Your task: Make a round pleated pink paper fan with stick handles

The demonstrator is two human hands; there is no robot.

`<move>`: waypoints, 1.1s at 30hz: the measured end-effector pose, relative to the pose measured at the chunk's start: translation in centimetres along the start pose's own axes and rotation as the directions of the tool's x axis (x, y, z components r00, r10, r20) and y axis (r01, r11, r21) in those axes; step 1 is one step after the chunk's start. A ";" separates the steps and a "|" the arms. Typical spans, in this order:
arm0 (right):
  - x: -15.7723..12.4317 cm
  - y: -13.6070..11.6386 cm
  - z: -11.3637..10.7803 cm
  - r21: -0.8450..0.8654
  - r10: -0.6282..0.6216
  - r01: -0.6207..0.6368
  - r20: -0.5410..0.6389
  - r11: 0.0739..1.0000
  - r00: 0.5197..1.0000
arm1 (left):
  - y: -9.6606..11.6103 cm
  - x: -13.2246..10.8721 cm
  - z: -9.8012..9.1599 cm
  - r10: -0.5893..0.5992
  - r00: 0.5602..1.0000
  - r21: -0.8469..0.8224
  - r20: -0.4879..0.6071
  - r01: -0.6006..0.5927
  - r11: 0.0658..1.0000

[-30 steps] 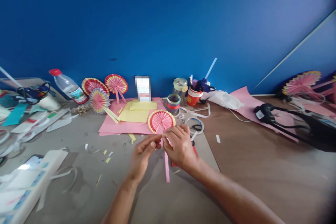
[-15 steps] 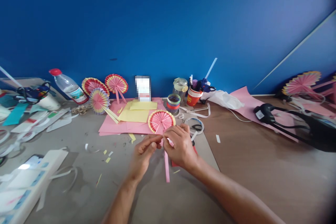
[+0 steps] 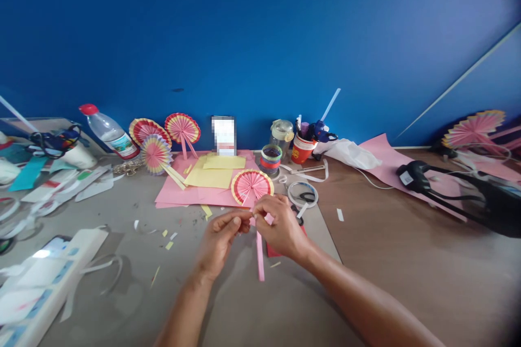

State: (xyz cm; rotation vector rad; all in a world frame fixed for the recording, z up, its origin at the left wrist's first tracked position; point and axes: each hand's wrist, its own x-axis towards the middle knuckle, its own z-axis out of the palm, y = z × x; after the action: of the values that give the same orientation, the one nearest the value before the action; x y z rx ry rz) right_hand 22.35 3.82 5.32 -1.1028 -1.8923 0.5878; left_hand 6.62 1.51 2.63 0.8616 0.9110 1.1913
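A round pleated paper fan (image 3: 251, 186), pink with a red and yellow rim, is held above the grey table. Its pink strip handle (image 3: 259, 256) hangs down toward me. My left hand (image 3: 220, 239) pinches the base of the fan from the left with thumb and fingers closed. From the right, my right hand (image 3: 279, 226) has its fingers curled round the same spot where handle meets fan. The two hands touch there. What lies between the fingertips is hidden.
Pink and yellow paper sheets (image 3: 207, 179) lie behind the fan. Three finished fans (image 3: 155, 153) lean at the back left beside a plastic bottle (image 3: 108, 131). An orange cup (image 3: 302, 148), tape rolls (image 3: 270, 159), a glue gun (image 3: 423, 183) and a white power strip (image 3: 36, 282) surround me.
The view shifted slightly. Both hands stay pinched on the fan's base, fingers working only a little; the fan and handle sit in nearly the same place.
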 end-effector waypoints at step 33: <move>-0.1 -0.1 0.3 0.036 0.000 0.003 -0.085 0.999 0.996 | -0.2 -0.2 0.3 0.156 0.988 0.256 0.000 -0.150 0.955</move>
State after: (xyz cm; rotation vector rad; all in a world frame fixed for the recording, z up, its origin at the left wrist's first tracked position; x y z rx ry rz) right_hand 22.08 3.69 5.23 -1.0862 -1.8032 0.5633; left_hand 6.90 1.22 2.58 1.1471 1.0443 1.2330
